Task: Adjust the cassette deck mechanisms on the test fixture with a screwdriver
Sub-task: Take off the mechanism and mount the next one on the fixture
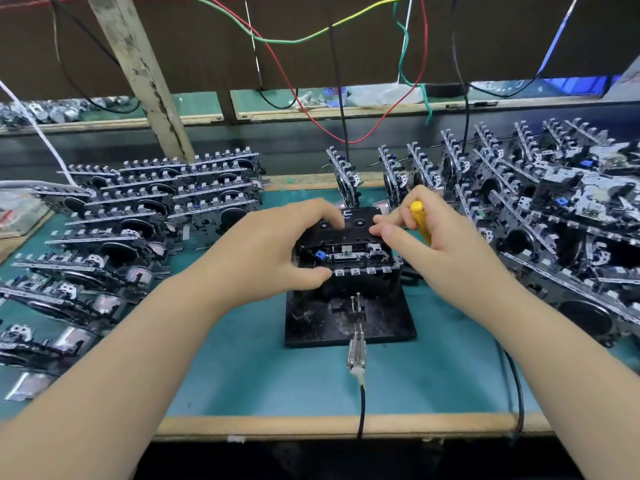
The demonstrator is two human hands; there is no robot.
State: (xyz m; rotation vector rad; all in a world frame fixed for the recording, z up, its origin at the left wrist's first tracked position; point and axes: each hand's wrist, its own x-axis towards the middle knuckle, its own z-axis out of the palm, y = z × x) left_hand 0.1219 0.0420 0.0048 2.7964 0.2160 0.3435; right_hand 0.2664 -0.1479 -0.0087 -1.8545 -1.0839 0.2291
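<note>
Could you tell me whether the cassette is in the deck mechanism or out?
In: the black cassette lies flat in the deck mechanism on the test fixture.

One handwritten mark, nothing printed that reads.

A pale mark like a capital "E" stands on the top face of the black cassette [349,221], between the fingertips of the left hand [273,251] and those of the right hand [440,237]. The mechanisms piled left and right of the hands carry no lettering sharp enough to read.
</note>
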